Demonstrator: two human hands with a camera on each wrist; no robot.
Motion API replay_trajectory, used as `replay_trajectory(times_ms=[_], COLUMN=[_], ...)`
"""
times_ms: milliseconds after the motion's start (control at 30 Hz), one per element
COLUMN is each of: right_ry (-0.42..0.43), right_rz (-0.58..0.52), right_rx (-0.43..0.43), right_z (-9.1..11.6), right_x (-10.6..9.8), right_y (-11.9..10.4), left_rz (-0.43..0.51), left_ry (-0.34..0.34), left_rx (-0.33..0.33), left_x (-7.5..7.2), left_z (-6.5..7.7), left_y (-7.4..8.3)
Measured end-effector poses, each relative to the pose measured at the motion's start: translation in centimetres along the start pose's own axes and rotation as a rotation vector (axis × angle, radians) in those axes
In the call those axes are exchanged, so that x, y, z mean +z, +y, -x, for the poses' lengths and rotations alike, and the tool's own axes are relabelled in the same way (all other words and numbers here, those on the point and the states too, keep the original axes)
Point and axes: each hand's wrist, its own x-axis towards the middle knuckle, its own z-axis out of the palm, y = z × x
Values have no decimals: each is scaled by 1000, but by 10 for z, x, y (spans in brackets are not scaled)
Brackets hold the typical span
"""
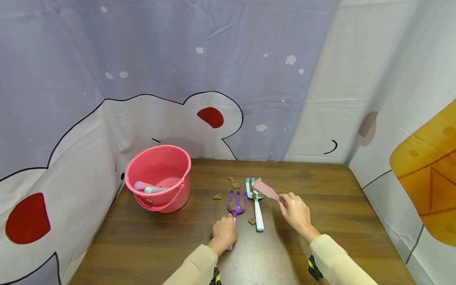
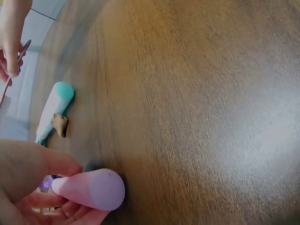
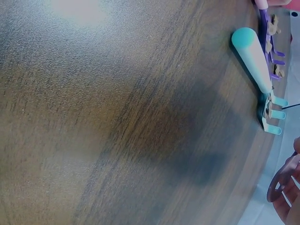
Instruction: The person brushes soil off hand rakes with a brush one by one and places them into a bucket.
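My left hand (image 1: 225, 230) grips the pink and lilac handle (image 2: 101, 188) of a purple toy garden fork (image 1: 238, 210) low at the table. Beside it lies a light-blue toy fork (image 1: 258, 215) with a white handle. Brown irregular bits rest on both forks, and several more, such as one brown bit (image 1: 217, 196), lie around them. My right hand (image 1: 296, 211) pinches the handle of a flat pink brush-like tool (image 1: 265, 190), raised over the blue fork's head. A hole shows in the tool's handle end (image 3: 280, 182) in the right wrist view.
A pink bucket (image 1: 181, 198) stands at the table's left side. A lilac handle (image 1: 141, 185) and a turquoise handle (image 1: 156, 190) show inside it. The wooden table (image 1: 313, 182) meets printed cloth (image 1: 263, 99) at the back and sides.
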Motion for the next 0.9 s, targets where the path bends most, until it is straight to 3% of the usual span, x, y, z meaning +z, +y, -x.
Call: replay_trajectory(times_ms=[267,900], right_ry=[-9,-11], right_rz=[6,-3], right_rx=[9,9], right_z=[1,-1], right_x=[-1,-3], right_y=[1,-1], left_rz=[10,-79], left_ry=[11,9], left_rx=[-21,-12], left_x=[-2,-14], left_z=[-1,-6], left_y=[-9,-28])
